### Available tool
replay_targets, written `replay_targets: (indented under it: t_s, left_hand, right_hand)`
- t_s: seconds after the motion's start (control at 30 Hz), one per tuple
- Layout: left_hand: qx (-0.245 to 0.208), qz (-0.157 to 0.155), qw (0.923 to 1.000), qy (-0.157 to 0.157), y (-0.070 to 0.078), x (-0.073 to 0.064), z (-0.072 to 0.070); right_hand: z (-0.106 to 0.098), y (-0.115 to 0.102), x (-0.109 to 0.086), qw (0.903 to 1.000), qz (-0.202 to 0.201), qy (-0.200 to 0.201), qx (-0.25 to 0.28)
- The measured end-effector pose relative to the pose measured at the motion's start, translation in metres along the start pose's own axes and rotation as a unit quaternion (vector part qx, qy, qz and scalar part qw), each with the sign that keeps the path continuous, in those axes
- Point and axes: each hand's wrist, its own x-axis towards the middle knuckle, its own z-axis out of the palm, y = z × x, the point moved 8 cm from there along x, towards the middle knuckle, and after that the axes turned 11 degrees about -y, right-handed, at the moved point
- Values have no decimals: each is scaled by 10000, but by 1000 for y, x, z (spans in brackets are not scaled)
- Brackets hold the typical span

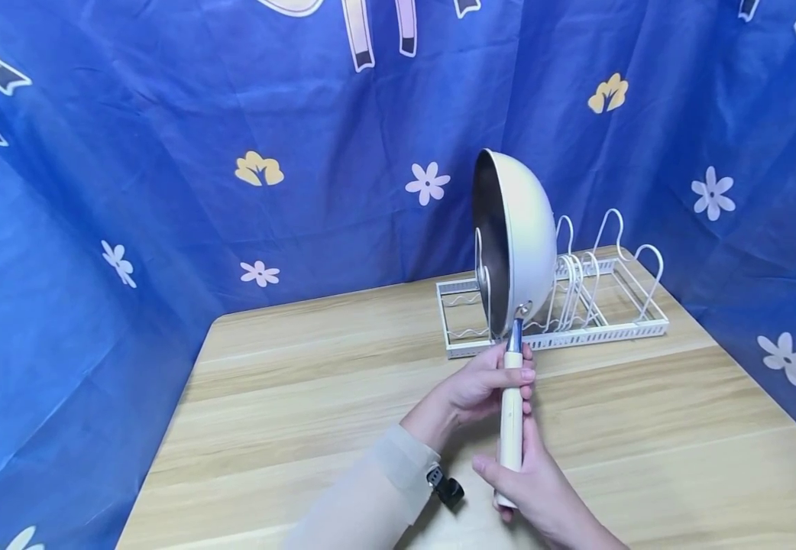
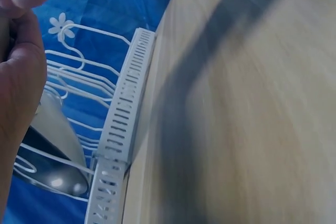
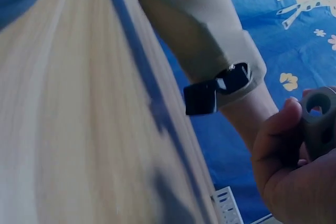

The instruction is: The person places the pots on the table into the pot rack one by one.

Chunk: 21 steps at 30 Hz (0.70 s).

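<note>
A white frying pan [image 1: 530,221] with a dark inside stands on edge among the wires of a white wire rack [image 1: 563,336]. Its cream handle [image 1: 510,428] points toward me. My left hand [image 1: 483,386] grips the handle near its metal neck, thumb laid across the top. Closer to me, my right hand [image 1: 532,481] holds the handle's end from the right side, thumb over it. The left wrist view shows part of the pan [image 2: 55,137] between the rack's wires. The handle's end with its hole [image 3: 318,109] shows beside the right hand in the right wrist view.
The rack sits at the back right of a wooden table [image 1: 288,405], its other wire dividers [image 1: 580,283] standing right of the pan. A blue patterned cloth [image 1: 343,191] hangs behind and at the sides. A black wrist camera [image 1: 446,486] is strapped on the left sleeve.
</note>
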Motion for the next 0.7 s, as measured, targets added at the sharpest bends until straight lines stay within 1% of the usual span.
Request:
replay_targets:
  t_s: [0.13,0.2,0.47,0.57,0.7]
  left_hand:
    - [142,-175,9997,-22,-4,-2,-4]
    - [203,-225,9995,-28,-5,-3,-5]
    - [341,-309,9989,40,-10,-6,-7]
    - [362,-383,9986,51,-14,-7,-10]
    - [320,-510,9982,18,-20,-7,-12]
  right_hand:
    - [-1,4,3,9994,67,-191,-284]
    - [-2,7,4,9988,87,-222,-421]
    - [-8,15,5,9955,86,-306,-892]
    - [-12,19,4,9936,28,-456,-1032]
    - [-16,24,3,9905,62,-787,-1130]
